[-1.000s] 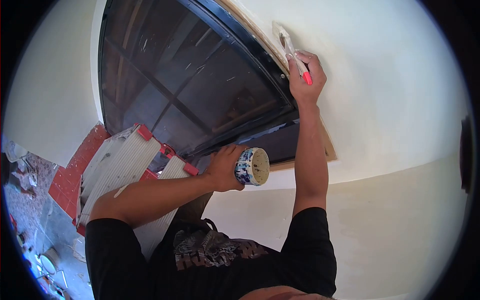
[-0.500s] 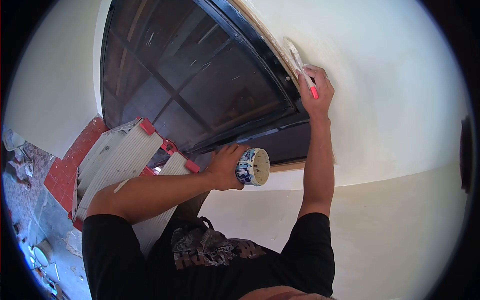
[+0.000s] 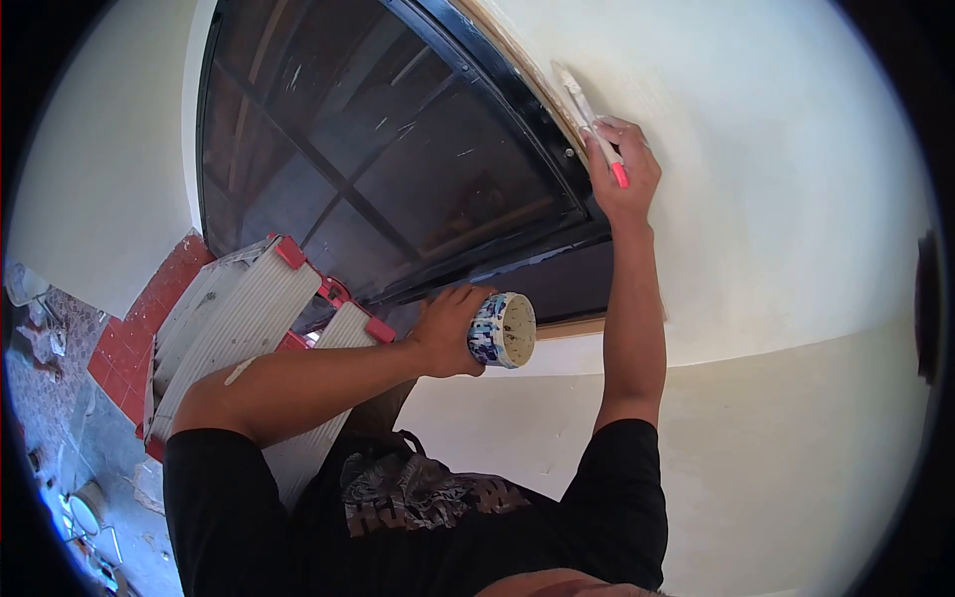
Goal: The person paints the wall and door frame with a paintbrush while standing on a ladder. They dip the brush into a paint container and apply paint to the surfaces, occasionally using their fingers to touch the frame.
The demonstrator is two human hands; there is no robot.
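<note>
A: Head view: where's the brush point(image 3: 591, 114) from our right hand point(image 3: 625, 171)?
B: Gripped in it, bristle end reaching up-left beyond the fingers, long axis roughly parallel to the wooden trim point(image 3: 521, 57) just left of the hand. Can't confirm wall point(image 3: 766, 189) contact.
A: Our left hand point(image 3: 445, 330)?
B: Lower, well apart, clasping the tub point(image 3: 487, 330), mouth facing away from its palm.

Left hand point(image 3: 453, 330) hides part of the cup point(image 3: 487, 333), window point(image 3: 398, 149) cropped up top, clutter point(image 3: 85, 512) along the floor's point(image 3: 95, 428) left edge too blurry.
</note>
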